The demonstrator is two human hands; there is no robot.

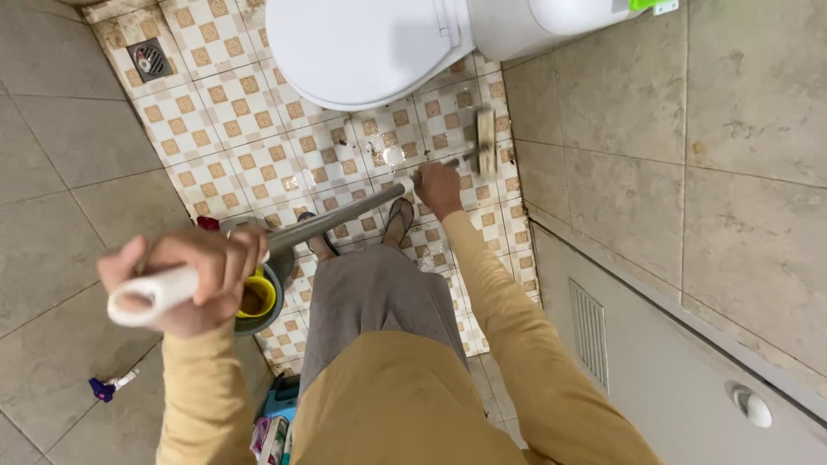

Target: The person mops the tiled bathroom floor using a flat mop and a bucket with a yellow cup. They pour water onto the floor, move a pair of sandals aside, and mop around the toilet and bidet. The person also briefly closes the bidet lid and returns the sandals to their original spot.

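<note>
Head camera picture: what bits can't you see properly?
- Toilet: its back is cut off by the top edge.
- Brush head: its bristles face the floor tiles, hidden under it.
- Long handle: partly hidden under the left hand and right hand.
- Bucket: mostly hidden behind the left hand.
- Feet: partly hidden by the skirt.
- Small things at the bottom edge: cut off.

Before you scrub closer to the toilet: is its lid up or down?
Down. The white toilet lid lies flat over the bowl, its smooth top facing the camera, no bowl opening showing. The brush head rests on the patterned floor tiles beside it.
</note>
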